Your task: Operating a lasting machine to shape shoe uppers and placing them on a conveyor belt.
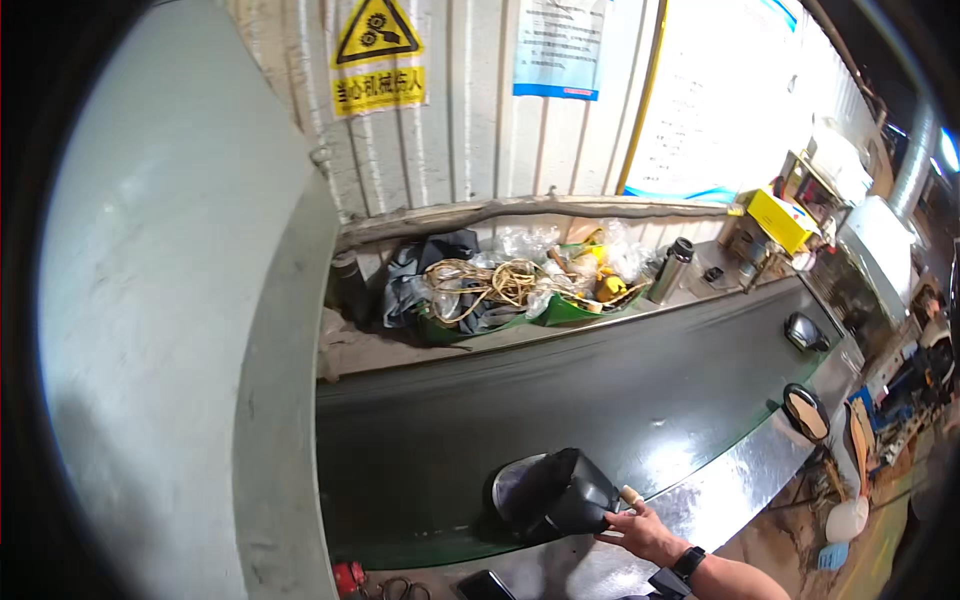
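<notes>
At the lower middle, a black side mirror [560, 495], with a glossy shell and a pale oval face, lies over the near edge of a dark conveyor belt [440, 420]. Reaching in from the lower right, my right hand [640, 528] grips the mirror's right end with its fingertips. One finger is raised and has a tan covering at its tip. A black watch [688, 562] is on that wrist. My left hand is out of view.
Farther along stand a similar black mirror [805, 332] and a black-rimmed oval piece [806, 412]. Behind the belt are green bins [575, 310] with rope and plastic, and a steel flask [672, 270]. A large grey panel [180, 300] blocks the left. A phone [485, 585] lies near.
</notes>
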